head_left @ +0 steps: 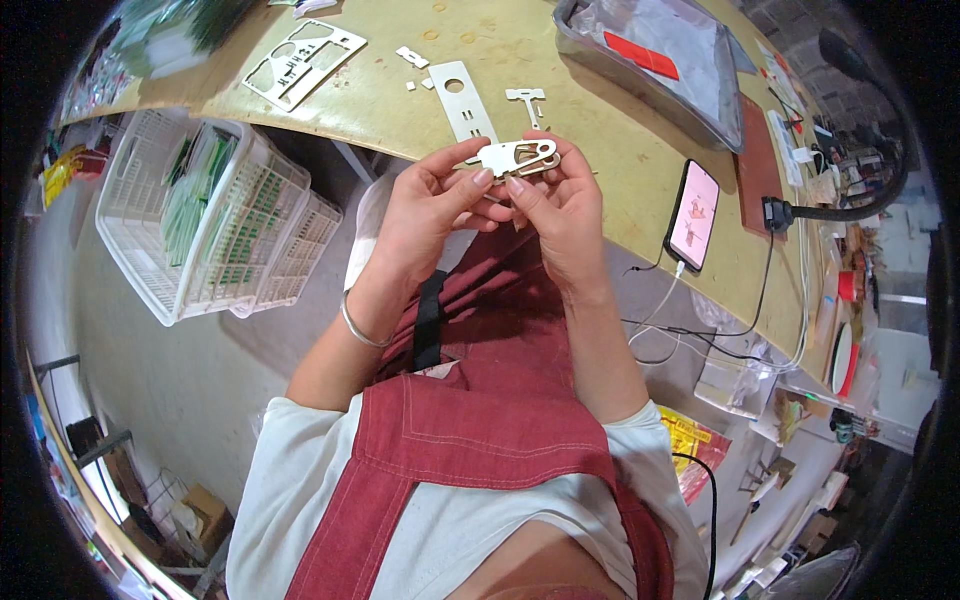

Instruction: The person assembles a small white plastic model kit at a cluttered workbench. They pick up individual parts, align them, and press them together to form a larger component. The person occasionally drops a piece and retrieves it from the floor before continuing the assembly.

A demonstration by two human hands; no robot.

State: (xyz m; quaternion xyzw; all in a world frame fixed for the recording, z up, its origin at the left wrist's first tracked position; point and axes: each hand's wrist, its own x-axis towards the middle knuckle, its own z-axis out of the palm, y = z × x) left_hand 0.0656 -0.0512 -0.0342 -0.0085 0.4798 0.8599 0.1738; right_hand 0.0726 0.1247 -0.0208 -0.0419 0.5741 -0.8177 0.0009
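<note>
Above the table's near edge, my left hand (428,205) and my right hand (568,210) hold a pale, flat cut-out piece (500,159), thin like plywood, with a rounded slotted end at the right. Thumbs press it from the near side, with fingers behind. A second layer shows at its right end; whether it is joined on, I cannot tell. Just beyond my hands lies a pale strip (468,112) with a round hole and small slots. A T-shaped piece (525,96) lies right of it, and a small notched piece (411,57) farther back.
A cut-out sheet (345,42) lies at the table's far left. At right are a grey tray (650,112) holding a red item, a phone (692,215) with a lit screen and cable, and a black bendable arm (850,212). A white crate (172,296) stands left of the table.
</note>
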